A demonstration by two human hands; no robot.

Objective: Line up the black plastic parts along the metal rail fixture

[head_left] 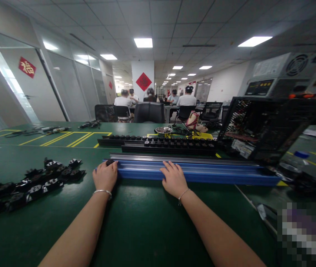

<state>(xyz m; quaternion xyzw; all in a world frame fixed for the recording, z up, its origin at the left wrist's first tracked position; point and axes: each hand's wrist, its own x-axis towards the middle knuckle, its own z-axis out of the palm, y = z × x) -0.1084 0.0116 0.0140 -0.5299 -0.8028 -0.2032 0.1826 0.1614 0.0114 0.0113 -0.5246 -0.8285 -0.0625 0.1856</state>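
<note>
A long blue channel-shaped rail [219,174] lies crosswise on the green table in front of me. At its left end my left hand [105,176] is closed, with a small black part [109,162] showing at the fingertips; its exact kind is hidden. Near the middle of the rail, my right hand [173,178] grips the front wall, fingers over the top and thumb on the near side. Just behind the blue rail runs a grey metal strip [143,157]. Further back, black rails [171,148] carry a row of small black parts.
Many loose black parts with metal faces [35,189] lie on the left. An opened computer case [260,126] stands at the right, near a bottle with a blue cap [295,161]. A metal dish [163,130] and cabled tools [52,129] sit farther back. People sit in the background.
</note>
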